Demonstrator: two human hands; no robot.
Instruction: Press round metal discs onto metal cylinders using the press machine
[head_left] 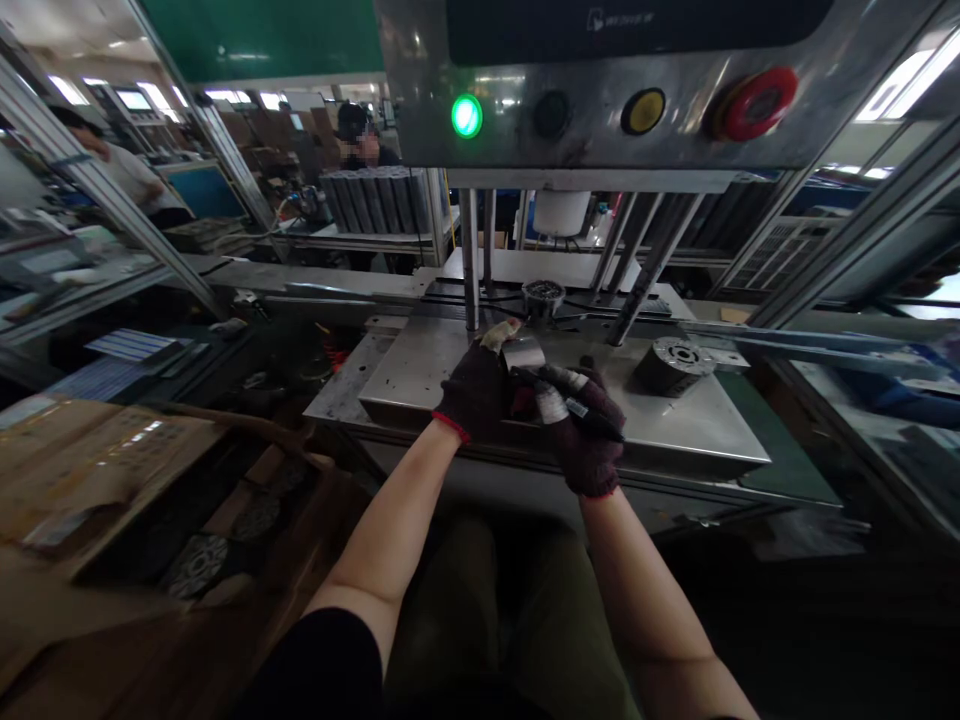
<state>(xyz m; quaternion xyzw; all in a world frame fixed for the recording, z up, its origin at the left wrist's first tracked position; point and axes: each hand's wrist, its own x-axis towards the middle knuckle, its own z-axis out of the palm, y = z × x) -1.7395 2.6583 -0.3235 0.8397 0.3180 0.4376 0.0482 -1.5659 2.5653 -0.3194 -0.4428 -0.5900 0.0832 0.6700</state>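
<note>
My left hand [480, 385], in a dark glove with a red cuff and a pale fingertip, is closed around a silver metal cylinder [524, 353] above the front of the steel machine base [405, 375]. Close against the cylinder, my right hand [589, 440], gloved alike with whitish finger wraps, grips a black handheld tool [592, 415] with a small pale label. The tool's exact kind is unclear, and the fingers hide part of it. On the base to the right stands a slotted round metal core [675, 366]. A dark round fixture [543, 297] sits behind my hands, between the posts.
Steel posts [470, 260] rise to a control panel with a lit green button [466, 117] and a red emergency stop [757, 103]. At lower left, an open cardboard box [82, 470] holds several metal cores [196, 565]. Two people are in the background at left.
</note>
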